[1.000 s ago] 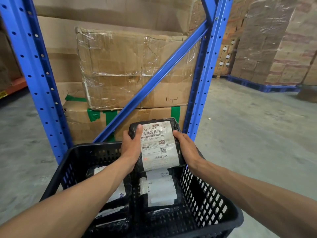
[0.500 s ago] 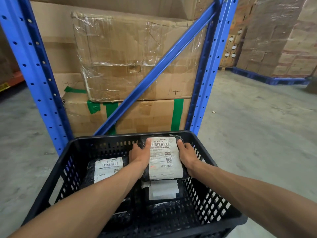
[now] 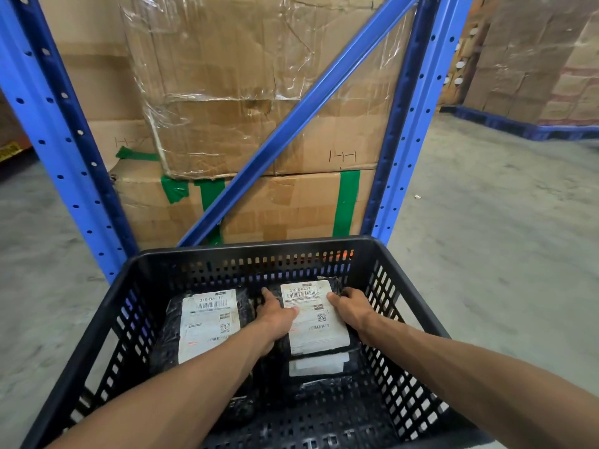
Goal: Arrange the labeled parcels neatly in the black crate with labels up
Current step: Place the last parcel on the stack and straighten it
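Parcel (image 3: 316,317): black wrap, label up, lower centre-right of frame, inside the crate (image 3: 246,246), on another labeled parcel (image 3: 319,364). Left hand (image 3: 277,315) and right hand (image 3: 351,311) clasp its sides, fingers curled. Step: setting down. Next, probably: release, square edges. Second parcel (image 3: 207,324) left.

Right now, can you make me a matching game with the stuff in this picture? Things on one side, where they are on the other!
Things:
1. held parcel
2. other parcel
3. crate
4. green tape

Places:
A. on a cardboard box behind the blue rack
B. on the floor in front of the rack
C. between both hands, in the crate's right half
D. lying label up in the crate's left half

Pairs: 1-C, 2-D, 3-B, 4-A
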